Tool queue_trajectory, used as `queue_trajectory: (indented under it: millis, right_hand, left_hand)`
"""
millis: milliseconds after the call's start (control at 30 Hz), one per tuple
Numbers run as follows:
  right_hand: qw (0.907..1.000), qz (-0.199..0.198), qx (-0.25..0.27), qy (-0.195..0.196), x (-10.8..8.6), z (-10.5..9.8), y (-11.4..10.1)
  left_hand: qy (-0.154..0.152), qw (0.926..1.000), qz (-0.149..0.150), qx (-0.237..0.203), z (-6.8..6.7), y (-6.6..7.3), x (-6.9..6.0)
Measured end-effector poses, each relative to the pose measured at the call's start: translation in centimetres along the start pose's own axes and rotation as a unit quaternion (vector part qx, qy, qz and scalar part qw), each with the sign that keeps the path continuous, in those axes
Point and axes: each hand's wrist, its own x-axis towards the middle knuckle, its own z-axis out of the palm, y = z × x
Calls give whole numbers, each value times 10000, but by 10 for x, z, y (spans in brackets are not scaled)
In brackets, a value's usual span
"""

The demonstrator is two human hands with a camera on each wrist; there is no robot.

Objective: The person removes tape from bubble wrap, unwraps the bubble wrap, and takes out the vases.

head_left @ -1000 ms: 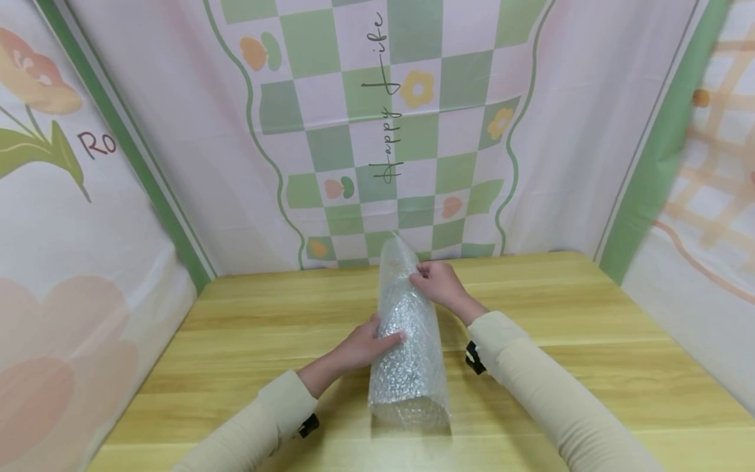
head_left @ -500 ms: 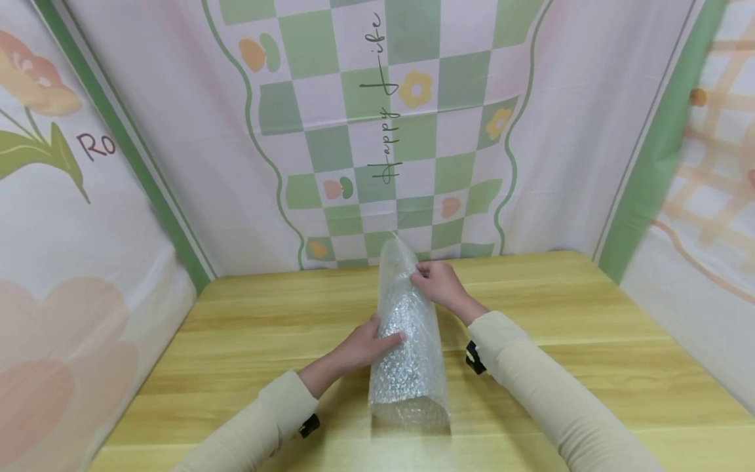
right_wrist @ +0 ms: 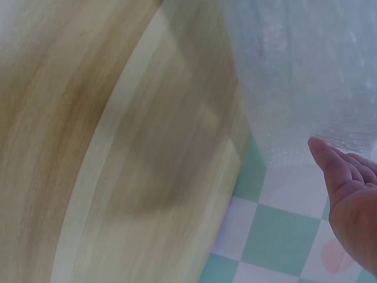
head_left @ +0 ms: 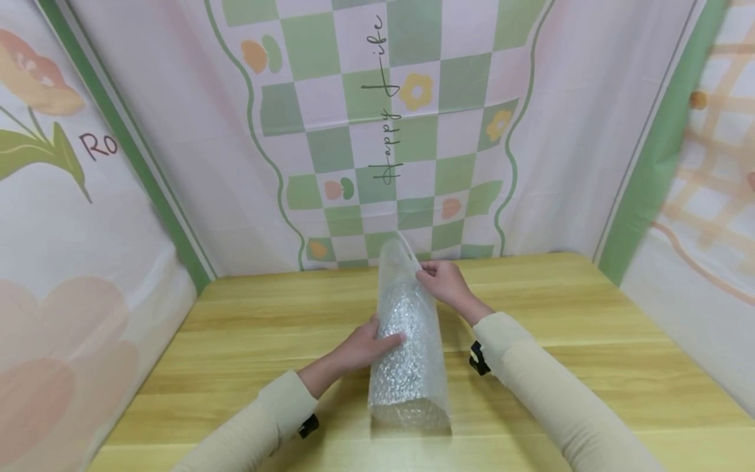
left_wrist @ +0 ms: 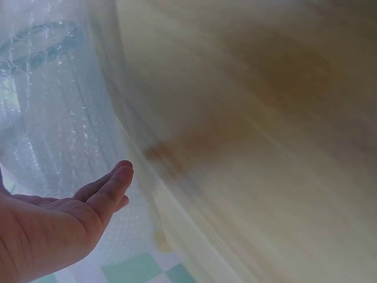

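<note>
A roll of clear bubble wrap (head_left: 409,354) lies lengthwise on the table, its hollow end facing the near edge. My left hand (head_left: 367,344) holds its left side, thumb across the top and fingers along the side. Near the far end, my right hand (head_left: 442,280) pinches the film's edge on the right. In the left wrist view, my left hand (left_wrist: 70,227) lies against the bubble wrap (left_wrist: 53,112). The right wrist view has my right hand (right_wrist: 353,200) with bent fingers at the edge of the wrap (right_wrist: 306,76).
The wood-grain table (head_left: 248,328) extends to both sides of the roll. Behind it hangs a cloth (head_left: 366,151) with green and white checks and lettering. Printed cloths also hang at the left (head_left: 88,229) and right (head_left: 702,262).
My right hand has shifted slightly right, drawing the film's edge at the far end a little away from the roll. My left hand stays in place.
</note>
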Motion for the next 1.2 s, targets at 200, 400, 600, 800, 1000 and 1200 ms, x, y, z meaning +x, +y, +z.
queue_trajectory:
  millis: [200, 400, 600, 800, 1000, 1200]
  right_hand:
    - [9999, 139, 31, -34, -1, -3, 3]
    - [10000, 5, -6, -29, -3, -7, 6]
    - [9999, 67, 110, -80, -8, -11, 6]
    - [9997, 145, 154, -141, -12, -16, 5]
    - [9995, 116, 211, -195, -17, -23, 7]
    - [9992, 240, 117, -285, -24, -33, 11]
  left_hand:
    - [-4, 10000, -22, 45, 0, -1, 0]
    - [34, 9999, -20, 143, 1, -2, 1]
    - [23, 9999, 10, 116, 0, -3, 2]
    - [20, 9999, -27, 97, 0, -3, 2]
    - [124, 9995, -148, 260, 0, -3, 1]
    - [155, 9992, -193, 329, 1, -2, 0]
